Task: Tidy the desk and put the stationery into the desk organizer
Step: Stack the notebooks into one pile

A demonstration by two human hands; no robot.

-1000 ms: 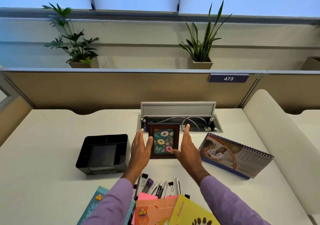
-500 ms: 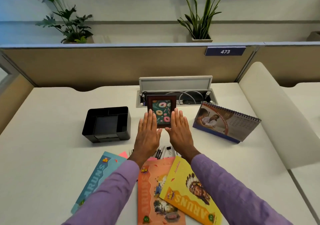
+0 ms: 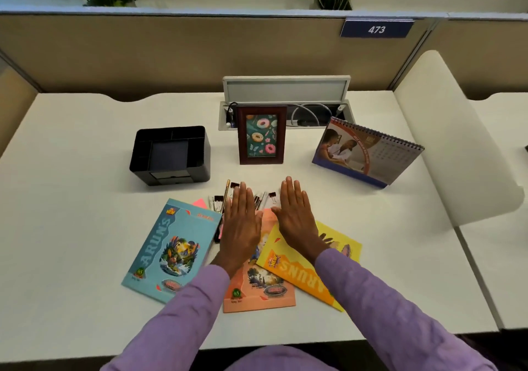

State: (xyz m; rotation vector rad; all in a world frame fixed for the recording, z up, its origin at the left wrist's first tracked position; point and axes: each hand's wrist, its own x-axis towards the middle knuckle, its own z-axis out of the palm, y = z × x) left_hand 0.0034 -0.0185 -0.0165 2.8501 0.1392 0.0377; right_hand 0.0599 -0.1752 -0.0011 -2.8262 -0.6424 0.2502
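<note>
Two hands lie flat and empty over the clutter at the desk's near middle; the left hand (image 3: pixel 241 229) and the right hand (image 3: pixel 297 220) both have their fingers stretched out and close together, palms down, gripping nothing. Under and just beyond their fingertips lies the stationery: a loose bunch of pens (image 3: pixel 260 200), a gold pencil (image 3: pixel 226 195) and several black binder clips (image 3: pixel 218 198), partly hidden by the hands and by three overlapping notebooks, blue (image 3: pixel 171 249), orange (image 3: pixel 257 285) and yellow (image 3: pixel 308 267). The desk organizer (image 3: pixel 170 155) stands well apart to the left and farther back, black, open-topped, its compartments apparently empty; the picture frame (image 3: pixel 261 135) stands upright behind the pens, and a desk calendar (image 3: pixel 367 155) to the right.

The pens and pencil are probably light, stiff and smooth, so they may roll or fan out if swept; gathering them into a bundle and pinching it near the middle looks safest; the clips are small and hard, best picked by their wire loops or scooped together. The notebooks are thin and floppy, easier lifted by an edge or spine.

Compared with a second ago, the hands have let go of the frame, which they then flanked, and have drawn back toward the body to lie over the pens; the view has tipped downward, so the notebooks show whole.
</note>
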